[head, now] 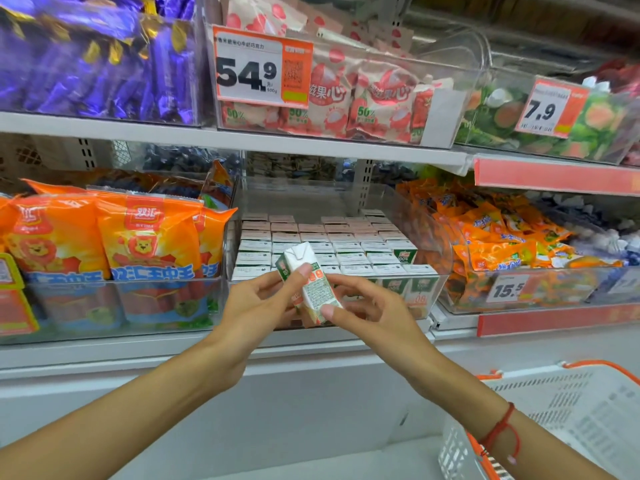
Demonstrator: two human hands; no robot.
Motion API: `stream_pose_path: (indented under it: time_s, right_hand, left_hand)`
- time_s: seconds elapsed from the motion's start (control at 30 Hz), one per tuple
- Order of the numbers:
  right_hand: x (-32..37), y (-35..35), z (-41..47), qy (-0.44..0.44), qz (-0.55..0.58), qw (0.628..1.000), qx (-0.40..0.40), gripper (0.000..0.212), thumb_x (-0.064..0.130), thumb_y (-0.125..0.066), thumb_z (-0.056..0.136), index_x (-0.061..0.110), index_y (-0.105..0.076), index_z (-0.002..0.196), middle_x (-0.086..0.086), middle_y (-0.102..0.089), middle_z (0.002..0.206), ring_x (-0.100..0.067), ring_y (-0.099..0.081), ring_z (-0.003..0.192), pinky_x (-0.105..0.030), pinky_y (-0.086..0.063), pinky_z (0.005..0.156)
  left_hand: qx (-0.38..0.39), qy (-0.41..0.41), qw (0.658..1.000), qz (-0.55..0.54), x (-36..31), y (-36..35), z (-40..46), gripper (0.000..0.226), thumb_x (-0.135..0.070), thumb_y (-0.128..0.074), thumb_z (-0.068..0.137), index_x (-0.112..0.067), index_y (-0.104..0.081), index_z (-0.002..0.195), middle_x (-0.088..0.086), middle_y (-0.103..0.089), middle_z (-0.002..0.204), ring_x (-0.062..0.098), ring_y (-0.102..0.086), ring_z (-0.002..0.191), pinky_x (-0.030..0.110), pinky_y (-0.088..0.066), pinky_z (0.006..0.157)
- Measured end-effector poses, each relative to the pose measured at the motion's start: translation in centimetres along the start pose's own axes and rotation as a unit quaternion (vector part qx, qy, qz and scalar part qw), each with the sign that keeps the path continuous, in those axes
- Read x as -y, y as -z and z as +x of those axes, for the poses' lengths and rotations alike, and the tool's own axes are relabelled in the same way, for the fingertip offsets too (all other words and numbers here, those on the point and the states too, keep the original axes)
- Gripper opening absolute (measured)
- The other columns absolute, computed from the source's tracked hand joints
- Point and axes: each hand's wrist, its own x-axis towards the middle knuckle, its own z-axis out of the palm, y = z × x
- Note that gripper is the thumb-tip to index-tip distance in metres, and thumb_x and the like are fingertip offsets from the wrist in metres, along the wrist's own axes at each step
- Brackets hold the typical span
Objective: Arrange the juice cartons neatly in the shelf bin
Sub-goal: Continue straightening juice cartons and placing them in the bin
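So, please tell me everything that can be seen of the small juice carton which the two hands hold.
The juice carton is a small paperboard box with a white folded top, green edges, an orange fruit picture and a panel of fine print. It is tilted, top leaning up-left, held in front of the clear shelf bin, above the rowed cartons. The left hand pinches its upper part; the right hand pinches its lower end.

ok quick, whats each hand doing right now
Left hand: holding the juice carton, fingers curled around its upper part.
Right hand: pinching the same carton at its lower end.
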Motion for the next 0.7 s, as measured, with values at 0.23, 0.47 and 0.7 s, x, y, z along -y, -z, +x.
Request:
stream_pose_path:
  time_s: [0.23, 0.47, 0.7]
  right_hand:
    - [0.41, 0.56, -0.05, -0.021, 0.011, 0.999, 0.023, 0.036, 0.021, -0.075, 0.083, 0.036, -0.067, 0.114, 0.007, -0.070, 0.110, -0.007, -0.066, 0.101, -0.016, -0.051, 0.087]
    - [0.44, 0.68, -0.44, -0.082, 0.006, 0.991, 0.107, 0.048, 0.043, -0.068, 0.079, 0.027, -0.063, 0.124, 0.014, -0.071, 0.114, 0.002, -0.063, 0.108, -0.015, -0.049, 0.093]
    - [-0.32, 0.07, -0.09, -0.051, -0.024, 0.996, -0.067, 0.035, 0.027, -0.085, 0.071, 0.025, -0.066, 0.100, 0.009, -0.072, 0.087, 0.002, -0.065, 0.076, -0.010, -0.048, 0.066]
  left_hand:
    - [0.016, 0.001, 1.000, -0.012, -0.35, -0.11, -0.09, 0.026, -0.038, -0.067, 0.084, -0.020, -0.069, 0.103, -0.007, -0.077, 0.092, 0.005, -0.073, 0.086, 0.012, -0.053, 0.063]
    - [0.067, -0.045, 0.997, 0.011, -0.72, -0.18, 0.07, 0.039, -0.044, -0.068, 0.069, -0.028, -0.067, 0.103, -0.011, -0.076, 0.095, 0.003, -0.072, 0.088, 0.010, -0.052, 0.065]
    - [0.031, -0.095, 0.992, 0.080, -0.07, -0.19, 0.06, 0.009, -0.025, -0.066, 0.088, -0.028, -0.071, 0.095, -0.015, -0.076, 0.085, 0.004, -0.072, 0.082, 0.016, -0.056, 0.063]
